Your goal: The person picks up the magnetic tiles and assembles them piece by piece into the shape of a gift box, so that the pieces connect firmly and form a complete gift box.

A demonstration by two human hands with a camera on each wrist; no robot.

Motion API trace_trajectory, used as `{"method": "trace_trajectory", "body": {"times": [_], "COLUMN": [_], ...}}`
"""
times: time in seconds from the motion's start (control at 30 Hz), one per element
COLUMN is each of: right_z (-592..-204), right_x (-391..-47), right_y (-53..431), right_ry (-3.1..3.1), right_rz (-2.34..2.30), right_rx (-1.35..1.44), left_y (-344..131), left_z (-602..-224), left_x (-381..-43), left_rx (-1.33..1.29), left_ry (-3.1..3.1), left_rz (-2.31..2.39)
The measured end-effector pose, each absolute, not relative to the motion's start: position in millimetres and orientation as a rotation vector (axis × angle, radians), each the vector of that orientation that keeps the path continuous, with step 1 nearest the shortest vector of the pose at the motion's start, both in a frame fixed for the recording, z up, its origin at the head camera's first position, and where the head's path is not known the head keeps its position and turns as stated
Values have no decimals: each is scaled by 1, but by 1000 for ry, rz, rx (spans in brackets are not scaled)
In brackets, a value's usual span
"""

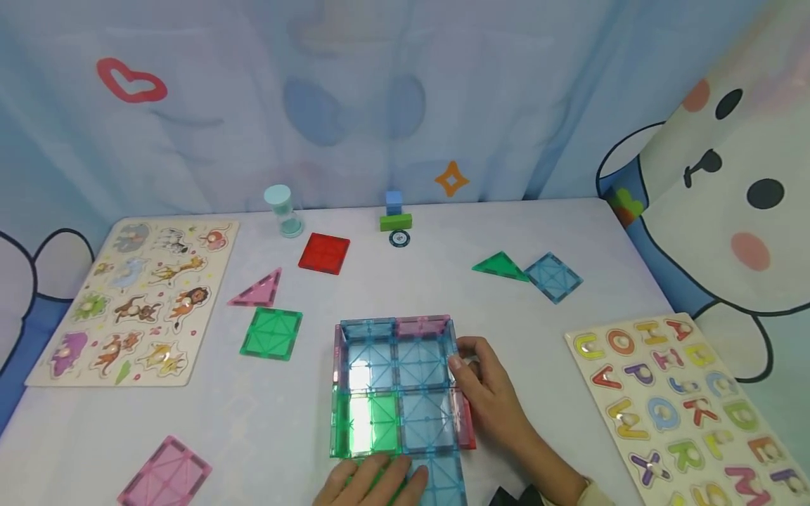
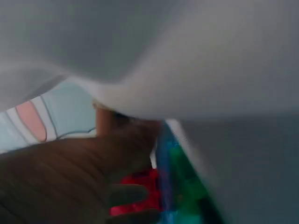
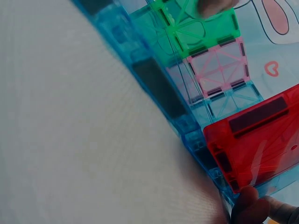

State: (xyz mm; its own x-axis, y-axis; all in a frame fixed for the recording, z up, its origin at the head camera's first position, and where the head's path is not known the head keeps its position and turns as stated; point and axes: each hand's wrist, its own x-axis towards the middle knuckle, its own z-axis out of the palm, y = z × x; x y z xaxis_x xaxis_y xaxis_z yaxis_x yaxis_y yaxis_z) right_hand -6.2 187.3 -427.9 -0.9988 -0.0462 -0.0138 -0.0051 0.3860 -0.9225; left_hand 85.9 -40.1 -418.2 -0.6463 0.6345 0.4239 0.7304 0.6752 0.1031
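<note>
An open-topped box of see-through magnetic tiles stands on the table, with a blue wall (image 1: 367,328) at its back. Its floor is made of blue tiles (image 1: 427,418) and a green tile (image 1: 373,423). My right hand (image 1: 490,390) grips the right wall, thumb on the rim side and fingers outside; in the right wrist view its fingertips (image 3: 252,205) touch the edge by a red tile (image 3: 259,140). At the front, my left hand (image 1: 376,483) rests its extended fingers on a green tile, partly hiding it. The left wrist view is dark and blurred.
Loose magnetic tiles lie about: red (image 1: 324,253), green (image 1: 271,334), pink (image 1: 166,472) and blue (image 1: 553,277). An animal puzzle board (image 1: 211,309) is at left, a letter puzzle board (image 1: 633,379) at right. A sand timer (image 1: 283,211) and small blocks (image 1: 395,223) stand at the back.
</note>
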Motion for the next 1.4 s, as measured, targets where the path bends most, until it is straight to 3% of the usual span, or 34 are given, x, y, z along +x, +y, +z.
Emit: {"method": "trace_trajectory", "body": {"times": [0.2,0.37,0.5,0.73,0.83,1.1,1.27,1.4], "right_z": [-427,-427,-429,-430,-426,-398,-401,-411], "right_x": [-4,-5,-7,-19,-20,-10,-9,-11], "right_y": [187,188,194,237,247,229,227,228], "right_ry": [2571,2542,2469,2064,1993,2198,2266,2308], "right_rz": [-1731,-1760,-1765,-1691,-1589,-1488,-1439,-1373], "right_rx": [-34,-76,-177,-686,-772,-802,-768,-741], "left_y": [-34,-37,-41,-47,-64,-134,-147,-148], "left_z": [-438,-419,-400,-384,-376,-386,-408,-404], "left_x": [76,67,57,36,25,-34,-51,-52], "left_rx": [-1252,-1390,-1354,-1181,-1073,-238,-163,-116], "left_ry": [-2409,-2367,-2370,-2369,-2482,-3020,-3070,-3030], "left_rz": [-291,-299,-424,-458,-496,-205,-175,-251]}}
